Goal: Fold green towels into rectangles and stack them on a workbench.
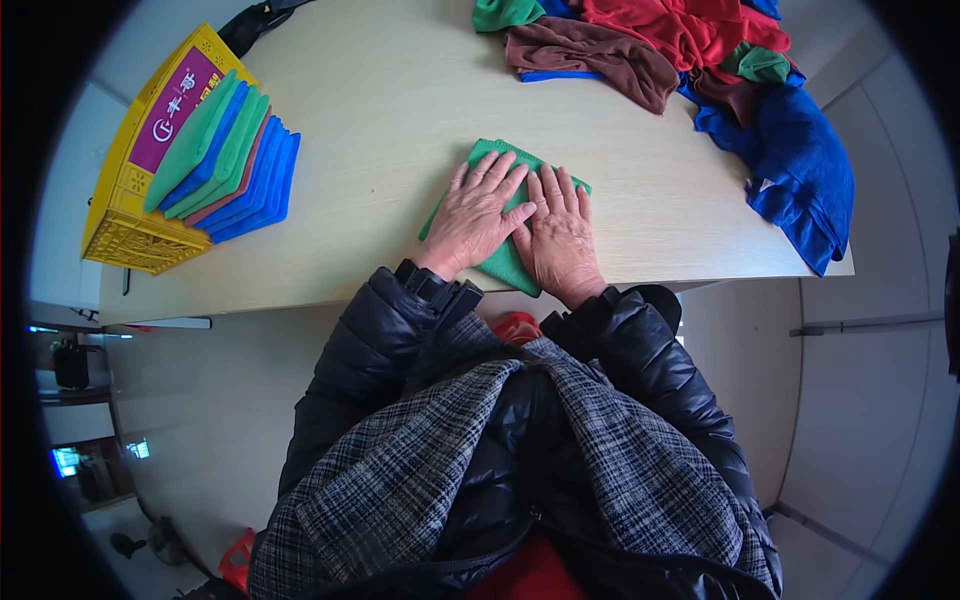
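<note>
A folded green cloth [508, 268] lies on the table near its front edge, one corner pointing toward me. My left hand [474, 212] rests flat on its left part, fingers stretched out. Beside it, my right hand [560, 236] presses flat on the right part, with the fingers straight and pointing away from me. The two hands touch near the left thumb, and neither grips anything. Much of the cloth's middle is hidden under them.
At the left, a yellow plastic basket [130, 225] stands beside a leaning stack of folded green, blue and brown cloths [225, 165]. A loose heap of red, brown, blue and green cloths [670, 45] covers the far right, with a blue cloth [805, 170] reaching the table's right edge.
</note>
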